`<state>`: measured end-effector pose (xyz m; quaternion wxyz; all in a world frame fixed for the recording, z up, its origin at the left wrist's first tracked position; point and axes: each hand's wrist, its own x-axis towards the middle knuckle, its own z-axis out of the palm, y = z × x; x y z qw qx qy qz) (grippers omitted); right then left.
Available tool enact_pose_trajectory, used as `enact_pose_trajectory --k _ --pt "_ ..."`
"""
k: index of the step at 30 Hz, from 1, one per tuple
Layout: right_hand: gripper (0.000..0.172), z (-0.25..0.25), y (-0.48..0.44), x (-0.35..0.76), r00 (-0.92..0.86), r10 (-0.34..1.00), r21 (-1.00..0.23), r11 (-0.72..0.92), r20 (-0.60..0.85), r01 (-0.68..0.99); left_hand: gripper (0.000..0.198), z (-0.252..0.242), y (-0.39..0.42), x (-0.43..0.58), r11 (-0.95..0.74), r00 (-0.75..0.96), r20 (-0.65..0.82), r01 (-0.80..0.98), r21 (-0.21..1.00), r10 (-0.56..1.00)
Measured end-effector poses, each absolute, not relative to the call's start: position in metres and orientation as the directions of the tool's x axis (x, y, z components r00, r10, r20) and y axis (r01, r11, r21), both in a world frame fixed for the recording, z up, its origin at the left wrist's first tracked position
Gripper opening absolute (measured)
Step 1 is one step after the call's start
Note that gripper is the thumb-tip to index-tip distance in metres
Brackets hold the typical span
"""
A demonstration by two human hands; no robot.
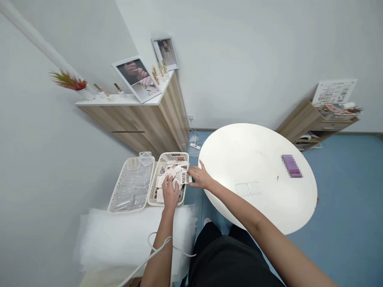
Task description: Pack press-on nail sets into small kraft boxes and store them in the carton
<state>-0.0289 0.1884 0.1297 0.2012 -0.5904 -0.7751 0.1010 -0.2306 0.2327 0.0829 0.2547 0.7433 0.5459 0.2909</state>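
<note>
My right hand [200, 176] pinches a small white card with rows of nail designs [184, 177], above the right edge of a white perforated basket [151, 190]. Loose packets and printed cards [172, 169] fill this basket in an untidy pile. Over the pile's near part rests my left hand [170, 194], fingers apart and touching the cards; what lies under its palm is hidden. On the round white table [254, 155] to my right lies an open clear plastic case [248, 188] with two halves.
A second basket [112, 199] holds clear plastic cases. White foam sheets [128, 235] and a white cable [149, 259] lie nearer me. A purple pixelated item [291, 166] lies on the table. A wooden cabinet [149, 123] carries picture frames [139, 77].
</note>
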Motion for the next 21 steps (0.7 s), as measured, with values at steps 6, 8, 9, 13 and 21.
enact_pose_trajectory --k 6,8,9,13,21 --pt "0.05 0.12 0.115 0.008 -0.096 0.971 -0.584 0.209 0.218 0.784 0.054 0.094 0.197 -0.16 0.183 0.322 -0.221 0.144 0.973 0.92" --pt "0.057 0.113 0.084 0.022 0.017 0.981 -0.698 0.124 0.192 0.706 0.054 0.091 0.177 -0.137 0.274 0.357 -0.281 0.073 0.959 0.891" --pt "0.062 0.109 0.068 0.029 0.101 0.984 -0.768 0.05 0.149 0.639 0.053 0.089 0.165 -0.127 0.31 0.371 -0.312 0.066 0.948 0.875" --pt "0.054 0.082 0.006 0.058 0.458 0.85 -0.938 -0.335 -0.259 0.09 0.054 0.076 0.11 -0.089 0.393 0.446 -0.415 0.146 0.908 0.793" --pt "0.028 0.035 -0.085 0.126 0.478 0.706 -0.852 -0.445 -0.523 -0.274 0.049 0.039 0.012 -0.014 0.389 0.533 -0.461 0.25 0.887 0.709"
